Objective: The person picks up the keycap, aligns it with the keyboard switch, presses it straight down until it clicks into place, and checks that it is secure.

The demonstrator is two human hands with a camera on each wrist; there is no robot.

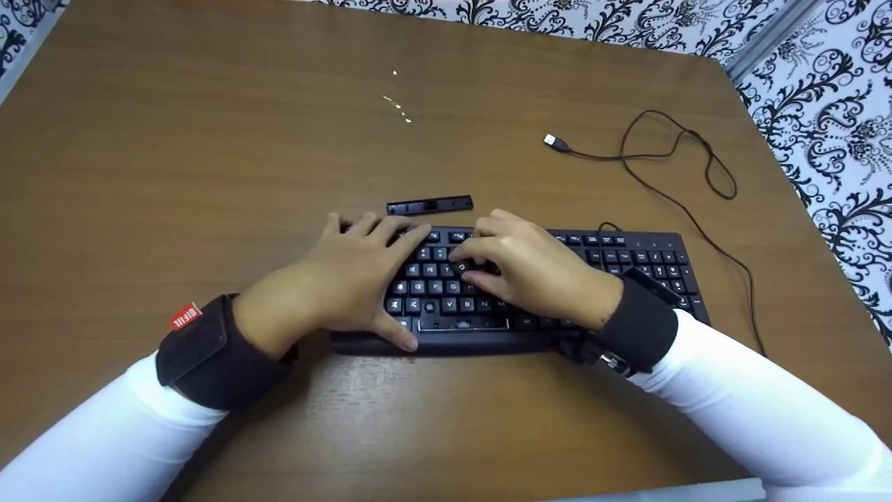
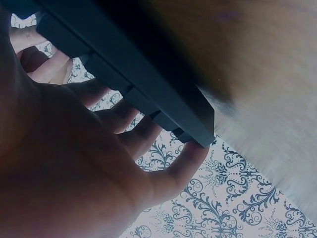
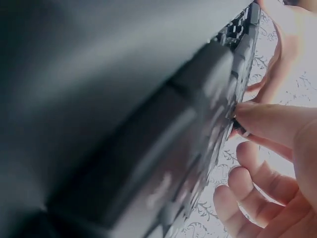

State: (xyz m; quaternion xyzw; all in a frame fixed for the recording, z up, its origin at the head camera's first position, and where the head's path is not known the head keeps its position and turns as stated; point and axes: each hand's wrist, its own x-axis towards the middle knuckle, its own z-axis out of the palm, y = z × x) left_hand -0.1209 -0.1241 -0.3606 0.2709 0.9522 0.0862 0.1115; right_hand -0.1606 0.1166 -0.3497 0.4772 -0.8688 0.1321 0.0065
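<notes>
A black computer keyboard (image 1: pixel 481 341) lies in front of me. My left hand (image 1: pixel 352 275) grips its left end, with the fingers spread to the far edge and the thumb at the front edge. In the left wrist view, the little finger (image 2: pixel 181 171) bends against the keyboard's corner. Over the upper middle keys, my right hand (image 1: pixel 533 268) pinches a small black keycap (image 3: pixel 241 129) between thumb and index finger, while the other fingers curl loosely. The space bar slot (image 1: pixel 463 323) lies bare, and a gap (image 1: pixel 430 305) shows among the lower left keys.
Behind the keyboard lies a loose black space bar (image 1: pixel 429 205). The USB cable (image 1: pixel 655 187) loops across the right of the wooden table (image 1: pixel 174 139), its plug (image 1: pixel 556 143) toward the middle. Several small pale bits (image 1: pixel 397 106) are scattered farther back.
</notes>
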